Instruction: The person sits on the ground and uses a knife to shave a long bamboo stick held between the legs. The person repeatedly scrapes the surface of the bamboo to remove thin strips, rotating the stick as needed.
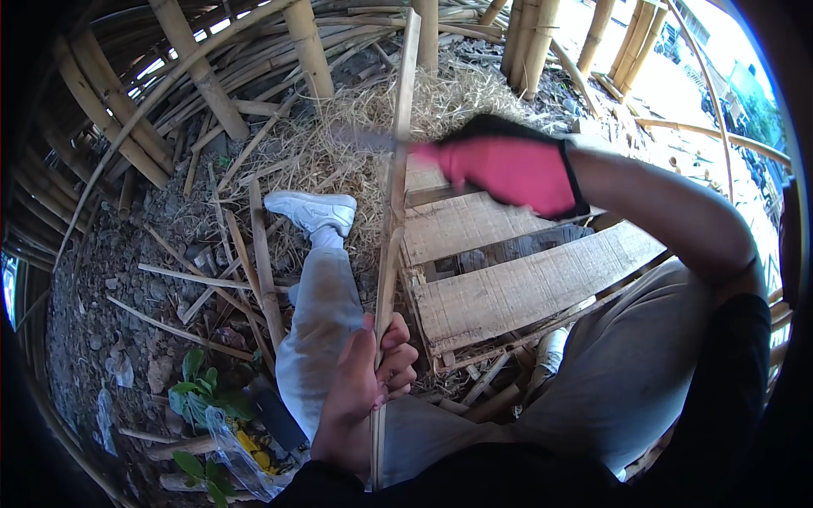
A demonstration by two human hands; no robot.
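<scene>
A long split bamboo strip [395,195] stands lengthwise before me, running from my lap up toward the far poles. Bare and closed, my left hand [373,364] grips its lower part above my thigh. My right hand [508,165], in a pink and black glove, is closed around what looks like a knife, smeared by motion. Its greyish blade [364,140] reaches left across the upper part of the strip; I cannot tell whether it touches. Beneath my right forearm lies a low slatted wooden platform [517,292], beside the strip.
Pale shavings [339,144] pile up beyond my white shoe [312,210]. Upright bamboo poles [309,51] and stacked canes line the far side. Loose bamboo sticks [241,262] lie on the stony ground at left. A leafy plant [199,389] and clear plastic [233,449] are near my left leg.
</scene>
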